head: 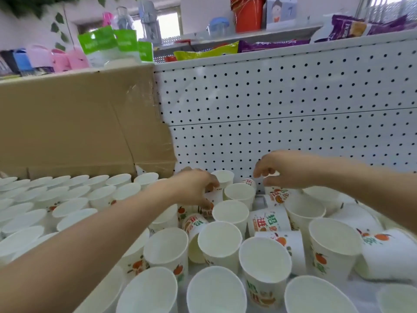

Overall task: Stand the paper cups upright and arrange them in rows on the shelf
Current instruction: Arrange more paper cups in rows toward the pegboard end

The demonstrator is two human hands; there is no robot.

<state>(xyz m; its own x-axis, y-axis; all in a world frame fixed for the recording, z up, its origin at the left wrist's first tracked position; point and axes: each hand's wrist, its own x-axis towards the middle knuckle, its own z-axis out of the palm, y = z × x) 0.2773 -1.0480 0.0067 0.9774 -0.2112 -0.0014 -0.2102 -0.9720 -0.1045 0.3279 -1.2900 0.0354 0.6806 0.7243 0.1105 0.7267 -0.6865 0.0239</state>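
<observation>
White paper cups with orange fruit print cover the shelf (358, 294). On the left, several upright cups (67, 195) stand in neat rows. In the middle and on the right the cups are jumbled: some upright (228, 212), some lying on their sides (268, 220). My left hand (196, 188) reaches to the back of the pile, its fingers curled round a tilted cup (211, 198). My right hand (282, 169) hovers just above a toppled cup (277, 194) near the back panel, fingers loosely curled and holding nothing.
A large cardboard box (79, 123) stands behind the rowed cups at the left. A white pegboard panel (282, 98) closes the back of the shelf. Snack bags (203, 51) and pink containers (67, 59) sit on higher shelves beyond.
</observation>
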